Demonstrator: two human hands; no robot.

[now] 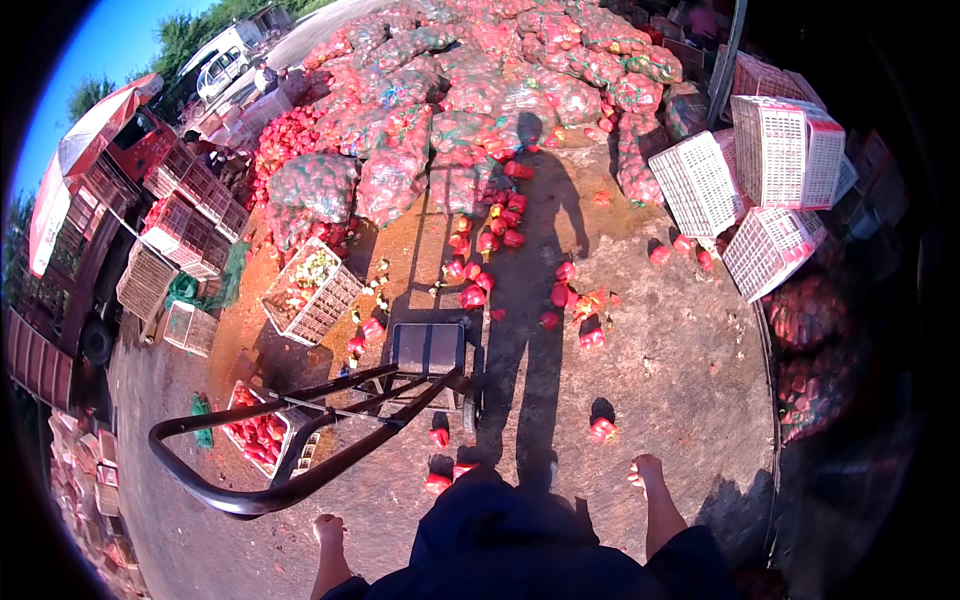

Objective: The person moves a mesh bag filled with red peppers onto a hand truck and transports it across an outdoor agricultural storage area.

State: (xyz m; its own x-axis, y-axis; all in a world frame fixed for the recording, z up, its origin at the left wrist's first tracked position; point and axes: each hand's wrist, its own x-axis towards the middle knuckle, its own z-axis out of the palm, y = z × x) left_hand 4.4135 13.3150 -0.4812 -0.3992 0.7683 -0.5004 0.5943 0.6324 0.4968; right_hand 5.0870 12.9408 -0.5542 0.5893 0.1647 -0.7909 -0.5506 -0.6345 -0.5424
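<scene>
My left hand point(329, 528) hangs low beside the hand truck's handle, apart from it, its fingers curled with nothing seen in them. My right hand point(647, 470) is out to the right over the ground, fingers folded in, also holding nothing that shows. The dark hand truck point(430, 348) stands ahead to the left, its looped handle reaching back toward me. Between my hands and a little ahead lie loose red bell peppers point(437, 482). Another red pepper point(603, 429) lies ahead of my right hand.
Stuffed net sacks of peppers point(470, 90) are heaped ahead. Left of the hand truck sit a crate of red peppers point(235, 425) and a tilted crate with pale scraps point(345, 290). White crates point(695, 180) are piled right. A truck point(65, 300) and a parasol point(95, 125) stand far left.
</scene>
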